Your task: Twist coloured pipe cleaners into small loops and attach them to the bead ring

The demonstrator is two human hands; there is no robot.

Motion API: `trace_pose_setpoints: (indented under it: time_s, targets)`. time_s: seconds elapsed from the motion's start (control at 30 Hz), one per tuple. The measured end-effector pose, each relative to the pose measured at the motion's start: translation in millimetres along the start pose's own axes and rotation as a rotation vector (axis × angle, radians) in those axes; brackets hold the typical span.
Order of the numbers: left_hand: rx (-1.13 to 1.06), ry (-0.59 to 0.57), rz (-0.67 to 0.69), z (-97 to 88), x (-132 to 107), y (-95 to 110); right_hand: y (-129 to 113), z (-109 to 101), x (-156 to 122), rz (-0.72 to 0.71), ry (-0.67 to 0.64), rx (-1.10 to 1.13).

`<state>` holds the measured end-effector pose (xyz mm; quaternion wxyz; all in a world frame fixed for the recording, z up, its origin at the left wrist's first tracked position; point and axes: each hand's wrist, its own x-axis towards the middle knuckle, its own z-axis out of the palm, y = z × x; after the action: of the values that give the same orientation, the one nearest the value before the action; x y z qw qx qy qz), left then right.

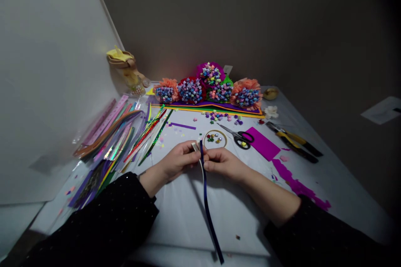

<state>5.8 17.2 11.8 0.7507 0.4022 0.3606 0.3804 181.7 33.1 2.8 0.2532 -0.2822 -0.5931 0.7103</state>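
Observation:
My left hand (179, 159) and my right hand (223, 162) meet over the white table (188, 212), both pinching the top end of a long dark blue paper strip (207, 204). The strip hangs down toward me, its upper end folded between my fingertips, with a pale reverse side showing there. Just beyond my hands lies a small ring-shaped dish (214, 138) holding several tiny folded stars.
Black-handled scissors (238, 137) lie on a magenta paper sheet (262, 143). Yellow-handled pliers (294, 141) rest at the right. Packs of coloured strips (112, 142) fan out at the left. Several paper bouquets (208, 89) of stars stand at the back, near a glass jar (130, 73).

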Motion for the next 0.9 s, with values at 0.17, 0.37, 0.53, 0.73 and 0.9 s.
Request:
trace_pose_setpoints:
  time_s: [0.17, 0.37, 0.53, 0.73, 0.9]
  targets:
    - [0.011, 0.007, 0.045, -0.4, -0.5, -1.8, 1.6, -1.5, 0.3, -0.014, -0.012, -0.024]
    - [0.06, -0.034, 0.118, -1.9, 0.2, -2.0, 4.8, -2.3, 1.3, -0.043, 0.001, -0.054]
    - [0.168, -0.073, 0.178, -3.1, 1.7, -1.3, 5.1, -0.7, 2.5, -0.076, 0.039, -0.106]
    - [0.538, 0.0, 0.358, 1.3, -1.6, 2.5, 8.6, 0.9, 3.6, -0.09, 0.122, -0.237]
    - [0.84, 0.104, 0.569, 1.8, -3.5, 2.0, 11.5, 2.9, 5.4, -0.1, 0.22, -0.233]
